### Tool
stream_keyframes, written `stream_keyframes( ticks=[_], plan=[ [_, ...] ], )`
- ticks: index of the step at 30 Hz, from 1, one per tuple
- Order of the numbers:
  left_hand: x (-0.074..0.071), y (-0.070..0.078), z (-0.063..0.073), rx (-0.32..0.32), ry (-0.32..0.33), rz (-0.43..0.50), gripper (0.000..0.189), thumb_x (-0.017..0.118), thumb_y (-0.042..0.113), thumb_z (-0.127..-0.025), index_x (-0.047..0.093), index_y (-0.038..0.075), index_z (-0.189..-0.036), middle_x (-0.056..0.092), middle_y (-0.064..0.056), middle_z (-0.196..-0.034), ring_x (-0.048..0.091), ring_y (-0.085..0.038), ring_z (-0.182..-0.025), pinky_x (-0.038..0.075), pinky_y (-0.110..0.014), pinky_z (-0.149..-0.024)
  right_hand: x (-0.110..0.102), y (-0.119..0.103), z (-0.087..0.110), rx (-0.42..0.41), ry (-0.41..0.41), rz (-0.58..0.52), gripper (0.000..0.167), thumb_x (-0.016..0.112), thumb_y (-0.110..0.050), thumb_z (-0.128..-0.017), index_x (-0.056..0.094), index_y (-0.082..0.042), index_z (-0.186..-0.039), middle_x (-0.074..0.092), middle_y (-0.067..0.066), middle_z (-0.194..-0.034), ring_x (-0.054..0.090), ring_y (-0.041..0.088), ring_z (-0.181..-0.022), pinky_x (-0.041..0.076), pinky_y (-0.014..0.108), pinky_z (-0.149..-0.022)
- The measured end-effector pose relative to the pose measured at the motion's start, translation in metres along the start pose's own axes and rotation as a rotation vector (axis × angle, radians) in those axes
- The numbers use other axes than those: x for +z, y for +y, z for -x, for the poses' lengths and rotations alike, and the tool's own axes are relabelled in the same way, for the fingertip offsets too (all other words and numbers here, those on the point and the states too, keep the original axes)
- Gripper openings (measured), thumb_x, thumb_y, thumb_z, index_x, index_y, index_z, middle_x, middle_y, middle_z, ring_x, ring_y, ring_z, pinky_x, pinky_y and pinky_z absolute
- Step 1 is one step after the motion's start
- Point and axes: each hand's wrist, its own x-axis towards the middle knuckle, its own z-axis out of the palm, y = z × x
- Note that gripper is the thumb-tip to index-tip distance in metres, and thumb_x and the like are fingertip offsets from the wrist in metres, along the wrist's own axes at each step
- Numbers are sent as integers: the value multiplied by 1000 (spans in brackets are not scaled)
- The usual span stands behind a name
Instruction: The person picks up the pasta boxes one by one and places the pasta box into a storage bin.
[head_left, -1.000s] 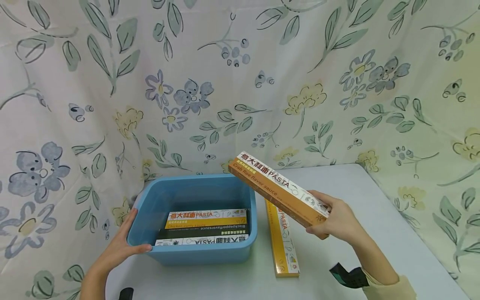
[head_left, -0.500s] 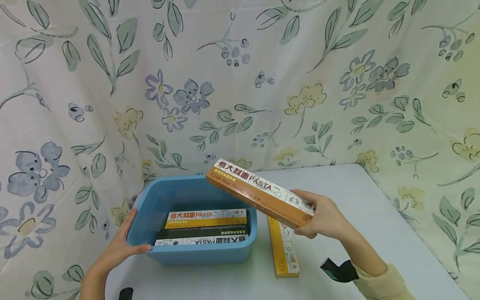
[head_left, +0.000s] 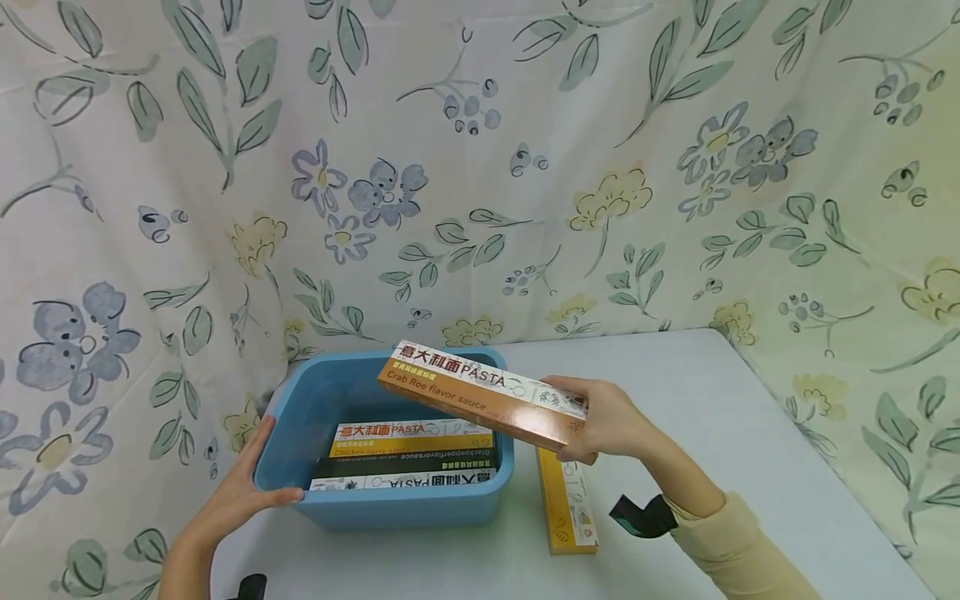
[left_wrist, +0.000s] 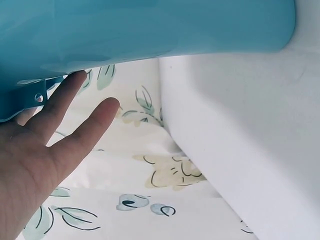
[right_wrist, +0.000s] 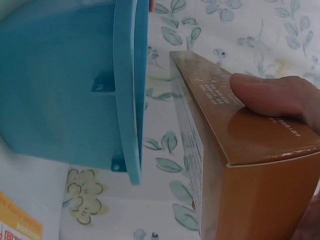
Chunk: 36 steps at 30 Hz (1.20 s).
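My right hand (head_left: pixel 611 421) grips an orange-brown and white pasta box (head_left: pixel 480 398), labelled "Crab Roe flavor sauce", by its right end. The box is tilted, its left end higher and over the opening of a blue plastic bin (head_left: pixel 390 510). In the right wrist view the thumb lies on the box's brown face (right_wrist: pixel 272 195). My left hand (head_left: pixel 232 492) rests at the bin's left side, thumb at the front rim; the left wrist view shows its fingers straight and spread beneath the rim. Inside the bin lie a yellow Chicken curry pasta box (head_left: pixel 412 439) and a dark Black pepper one (head_left: pixel 408 461).
Another yellow-and-white pasta box (head_left: pixel 567 508) lies on the white table (head_left: pixel 697 392), right of the bin. A floral curtain (head_left: pixel 465 167) hangs behind the table and along its sides. A black strap piece (head_left: pixel 643 517) sticks out by the right wrist.
My right hand has carried the crab roe pasta box leftward and somewhat lower, from beside the bin's right rim to over its opening. The left hand and bin stay in place.
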Motion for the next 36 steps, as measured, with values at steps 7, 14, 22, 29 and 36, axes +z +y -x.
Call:
stream_keyframes(
  ticks=[7, 14, 22, 29, 36],
  plan=[
    [1, 1, -1, -3, -2, -11, 114, 77, 18, -76, -4, 8, -156, -9, -27, -158, -6, -59, -138, 10, -84, -91, 9, -4, -22, -18, -37, 27, 86, 90, -11, -55, 56, 1, -133, 65, 14, -116, 57, 25, -92, 52, 32, -72],
    [1, 1, 0, -22, -11, -1, 115, 78, 18, -77, -5, 9, -156, -10, -27, -158, -6, -60, -138, 9, -84, -92, 15, -16, -43, 8, -105, 30, 87, 91, -10, -55, 57, -1, -134, 66, 10, -115, 57, 21, -88, 50, 31, -73],
    [-1, 0, -1, -22, -15, 0, 115, 77, 20, -78, -7, 10, -156, -12, -27, -158, -8, -60, -137, 9, -84, -92, 20, -27, -70, -10, -228, 70, 81, 88, -6, -54, 61, -4, -130, 68, 5, -106, 57, 18, -82, 51, 27, -66],
    [-1, 3, 1, -19, -6, -7, 115, 78, 20, -77, -5, 9, -156, -10, -28, -158, -6, -60, -137, 9, -84, -92, 26, -47, -95, 13, -341, 229, 85, 89, -7, -54, 59, -4, -133, 67, 8, -115, 57, 17, -86, 52, 26, -63],
    [-1, 0, -1, -26, -12, -8, 115, 77, 22, -79, -7, 9, -156, -11, -29, -157, -6, -61, -137, 10, -85, -91, 40, -59, -119, 71, -381, 277, 83, 92, -6, -54, 61, -7, -131, 67, 6, -110, 58, 17, -84, 53, 26, -63]
  ],
)
